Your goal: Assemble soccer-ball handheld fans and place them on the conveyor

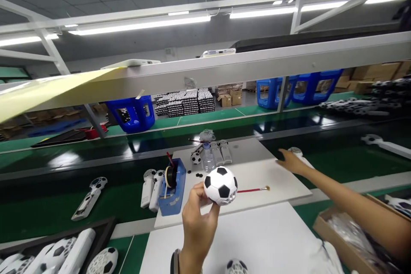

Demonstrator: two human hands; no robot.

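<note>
My left hand (199,218) is closed around the lower side of a white soccer-ball-patterned shell (221,186) with black patches, held up in front of me. A dark band is on that wrist. Far to the right, my right hand (291,162) is stretched out over the edge of the white board (257,171), its fingers apart. Just beside and behind it, a white part with a rounded head (296,151) lies on the dark green belt; whether the hand touches it I cannot tell. Behind the shell lies a red-handled brush (253,189).
A blue bin (173,197) with a black tape roll stands left of centre, beside white handheld units (147,188). A clear bottle (208,158) and a small ball (195,158) stand behind. A black tray (105,231) holds parts at lower left; a cardboard box (324,222) is at right.
</note>
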